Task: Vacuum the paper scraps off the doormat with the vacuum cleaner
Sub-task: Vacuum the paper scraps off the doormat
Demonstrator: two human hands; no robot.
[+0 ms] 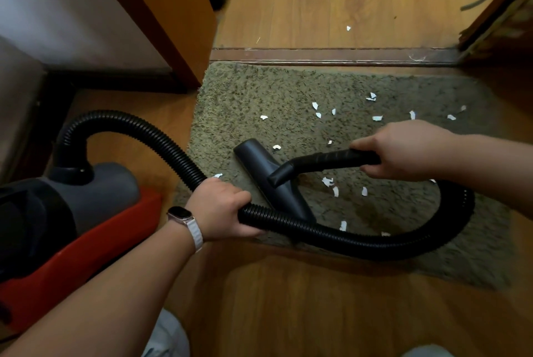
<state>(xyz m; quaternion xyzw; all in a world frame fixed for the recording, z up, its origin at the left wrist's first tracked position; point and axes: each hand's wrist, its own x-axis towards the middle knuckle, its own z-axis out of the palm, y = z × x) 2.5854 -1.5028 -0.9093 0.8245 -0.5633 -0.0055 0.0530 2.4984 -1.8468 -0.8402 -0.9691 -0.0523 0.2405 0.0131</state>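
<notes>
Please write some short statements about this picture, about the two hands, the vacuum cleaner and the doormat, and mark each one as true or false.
1. The left hand grips the ribbed hose. True.
2. The right hand holds nothing. False: it grips the black handle tube.
3. The floor nozzle lies on the doormat. True.
4. No paper scraps are left on the doormat. False: many white scraps lie on it, on both sides of the handle tube.
5. The vacuum cleaner body stands to the right of the doormat. False: it stands to its left, on the wooden floor.
</notes>
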